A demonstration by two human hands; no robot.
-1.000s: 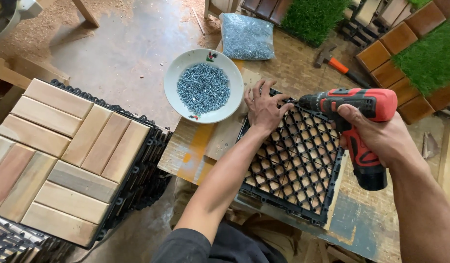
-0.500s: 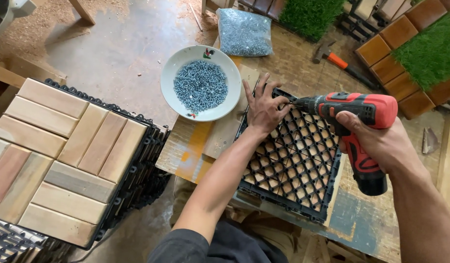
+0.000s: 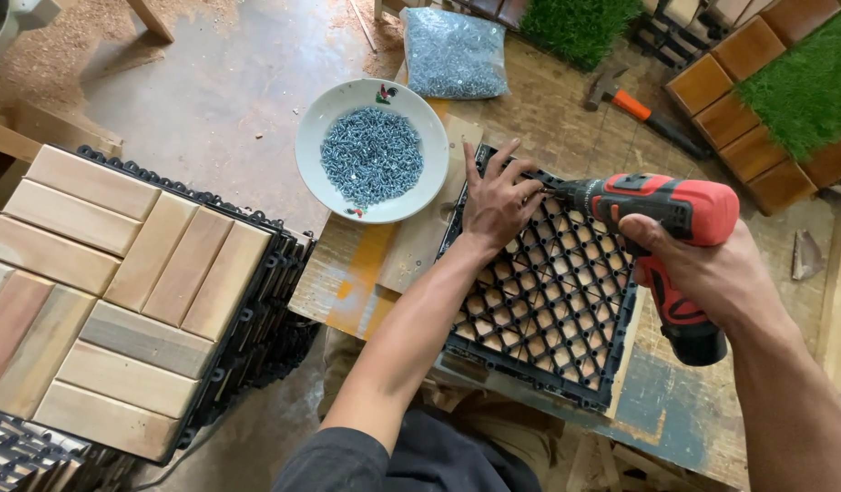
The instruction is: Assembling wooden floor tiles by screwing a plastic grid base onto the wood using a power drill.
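Driving a screw into a black grid tile (image 3: 552, 301) lying face-down on the workbench (image 3: 566, 137), the right hand (image 3: 703, 269) grips a red drill (image 3: 671, 237) while the left hand (image 3: 498, 200) lies open, steadying the work; judging by the bowl of screws (image 3: 372, 150) beside it, another fastener comes next.

Our left hand (image 3: 499, 202) lies flat, fingers spread, forearm stretched forward. Our right hand (image 3: 703, 273) closes its grip in a fist, wrist bent, just beside the left fingertips.
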